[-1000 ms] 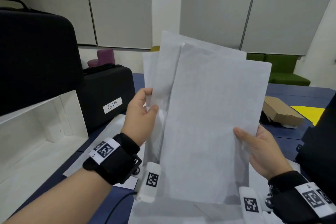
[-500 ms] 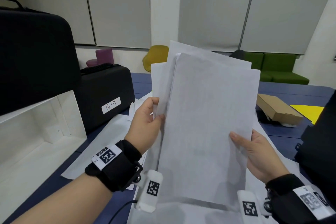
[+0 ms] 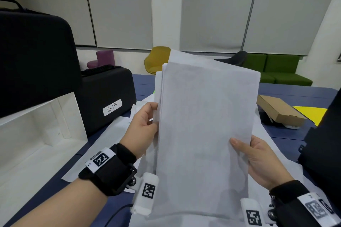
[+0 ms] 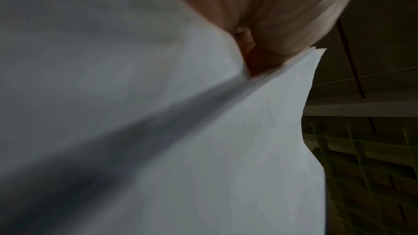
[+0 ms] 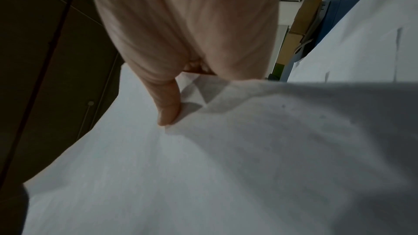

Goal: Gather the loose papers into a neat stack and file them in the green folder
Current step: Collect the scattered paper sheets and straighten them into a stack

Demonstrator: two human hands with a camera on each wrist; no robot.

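A stack of white papers (image 3: 204,134) stands upright in front of me, its lower edge near the table. My left hand (image 3: 145,125) grips its left edge, thumb on the near side. My right hand (image 3: 256,160) pinches the right edge, thumb (image 3: 238,144) on the front sheet. The sheets are slightly fanned at the top left. In the left wrist view the papers (image 4: 203,149) fill the picture below my palm (image 4: 271,6). In the right wrist view my thumb (image 5: 167,103) presses on the paper (image 5: 203,176). More loose sheets (image 3: 103,145) lie on the blue table (image 3: 287,94). No green folder is visible.
Two black cases (image 3: 108,97) and an open white box (image 3: 36,140) stand at the left. A cardboard box (image 3: 278,112) and a yellow sheet (image 3: 310,114) lie at the right. A dark object (image 3: 324,143) rises at the right edge.
The stack has come lower and its sheets have drawn closer together, with less fanning at the top. Both hands kept their hold and moved down with it.
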